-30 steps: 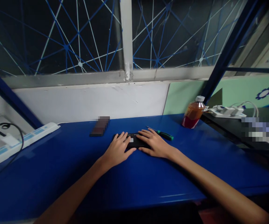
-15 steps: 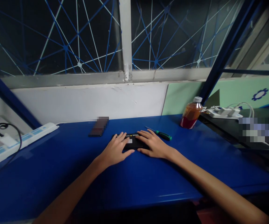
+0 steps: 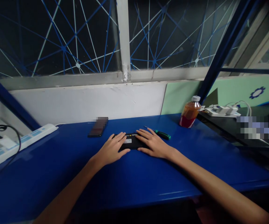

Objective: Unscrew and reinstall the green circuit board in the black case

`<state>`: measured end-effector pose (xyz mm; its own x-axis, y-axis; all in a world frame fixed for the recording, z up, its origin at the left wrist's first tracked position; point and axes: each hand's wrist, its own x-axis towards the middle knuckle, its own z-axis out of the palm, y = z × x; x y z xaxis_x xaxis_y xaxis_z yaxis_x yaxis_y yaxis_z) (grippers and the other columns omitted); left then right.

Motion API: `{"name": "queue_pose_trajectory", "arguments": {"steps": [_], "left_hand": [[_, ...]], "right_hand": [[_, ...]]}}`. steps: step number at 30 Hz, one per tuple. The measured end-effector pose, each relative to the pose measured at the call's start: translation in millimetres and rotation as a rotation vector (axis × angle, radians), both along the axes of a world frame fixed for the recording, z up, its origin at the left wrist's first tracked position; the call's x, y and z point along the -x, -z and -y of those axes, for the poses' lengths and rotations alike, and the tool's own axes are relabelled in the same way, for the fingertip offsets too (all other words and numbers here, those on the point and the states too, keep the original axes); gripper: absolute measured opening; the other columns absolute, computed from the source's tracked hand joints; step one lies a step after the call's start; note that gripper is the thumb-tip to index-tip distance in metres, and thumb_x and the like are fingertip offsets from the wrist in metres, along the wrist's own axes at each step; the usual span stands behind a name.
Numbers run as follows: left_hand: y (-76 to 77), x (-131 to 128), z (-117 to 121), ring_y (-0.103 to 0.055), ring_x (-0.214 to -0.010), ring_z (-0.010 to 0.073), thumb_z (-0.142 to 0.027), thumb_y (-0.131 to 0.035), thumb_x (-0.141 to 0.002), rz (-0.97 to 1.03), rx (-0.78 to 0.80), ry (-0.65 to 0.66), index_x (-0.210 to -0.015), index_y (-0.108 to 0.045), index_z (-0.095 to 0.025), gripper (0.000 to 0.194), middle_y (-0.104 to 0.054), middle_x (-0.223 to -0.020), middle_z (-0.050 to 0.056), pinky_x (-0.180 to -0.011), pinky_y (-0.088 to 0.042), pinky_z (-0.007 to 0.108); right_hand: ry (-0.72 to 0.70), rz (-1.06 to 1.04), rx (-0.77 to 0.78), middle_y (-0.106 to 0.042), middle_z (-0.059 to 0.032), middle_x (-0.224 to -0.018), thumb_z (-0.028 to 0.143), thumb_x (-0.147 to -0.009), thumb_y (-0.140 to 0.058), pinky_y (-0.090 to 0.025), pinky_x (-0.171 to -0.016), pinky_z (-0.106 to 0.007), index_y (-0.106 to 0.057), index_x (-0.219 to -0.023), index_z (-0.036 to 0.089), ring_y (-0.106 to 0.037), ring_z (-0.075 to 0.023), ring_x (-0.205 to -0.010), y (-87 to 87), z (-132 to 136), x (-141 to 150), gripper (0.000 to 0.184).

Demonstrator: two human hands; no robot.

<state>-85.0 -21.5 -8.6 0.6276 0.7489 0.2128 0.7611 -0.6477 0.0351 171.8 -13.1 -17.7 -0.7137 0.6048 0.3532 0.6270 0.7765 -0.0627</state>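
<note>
A flat black rectangular object (image 3: 134, 144) lies on the blue table, with a white label and small yellow mark on its upper face; its exact kind is unclear. My left hand (image 3: 112, 147) rests over its left end, fingers stretched out and thumb along the near edge. Over the right end lies my right hand (image 3: 154, 144), its fingers straight and a little apart. Both hands cover the object's ends. Just beyond my right hand is a screwdriver (image 3: 162, 134) with a green and black handle, its thin shaft pointing left.
A dark phone-like slab (image 3: 98, 127), partly pixelated, lies behind my left hand. A bottle (image 3: 190, 113) of reddish-orange drink stands at the back right. On the left is a white power strip (image 3: 29, 141) with a black cable. Another power strip (image 3: 223, 111) sits on the dark surface at right.
My left hand has slid slightly left along the black object, uncovering more of its white label. My right hand stays in place on it. The view has shifted slightly.
</note>
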Motion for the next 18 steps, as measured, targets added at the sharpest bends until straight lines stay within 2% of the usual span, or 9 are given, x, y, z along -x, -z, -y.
{"name": "queue_pose_trajectory", "arguments": {"steps": [3,9,18], "left_hand": [[-3.5,4.7,-1.0,-0.040,-0.133,0.0307,-0.053,-0.042,-0.092,-0.001,0.016,0.013,-0.134,-0.048,-0.017,0.056,-0.043,-0.144,0.015,-0.108,-0.030,0.050],[-13.6,11.1,-1.7,-0.044,-0.129,0.0339,-0.051,-0.042,-0.092,-0.034,0.045,-0.052,-0.131,-0.052,-0.014,0.054,-0.042,-0.144,0.016,-0.103,-0.037,0.049],[-6.7,8.7,-3.4,-0.043,-0.129,0.0344,-0.044,-0.041,-0.093,-0.016,0.041,-0.027,-0.133,-0.050,-0.012,0.052,-0.043,-0.143,0.017,-0.103,-0.038,0.051]], "right_hand": [[-0.011,0.009,-0.001,-0.044,-0.0164,-0.143,0.044,-0.093,-0.046,-0.024,-0.110,-0.056,-0.044,-0.137,0.015,-0.037,-0.0295,-0.134,-1.6,2.1,1.4,0.053],[-0.015,0.019,-0.004,-0.045,-0.0188,-0.142,0.036,-0.093,-0.046,-0.028,-0.110,-0.053,-0.042,-0.138,0.010,-0.038,-0.0289,-0.134,0.3,0.5,0.0,0.052],[-0.002,-0.004,0.004,-0.043,-0.0183,-0.143,0.035,-0.092,-0.049,-0.030,-0.109,-0.053,-0.042,-0.138,0.012,-0.039,-0.0293,-0.133,3.0,-3.1,-4.5,0.053]]}}
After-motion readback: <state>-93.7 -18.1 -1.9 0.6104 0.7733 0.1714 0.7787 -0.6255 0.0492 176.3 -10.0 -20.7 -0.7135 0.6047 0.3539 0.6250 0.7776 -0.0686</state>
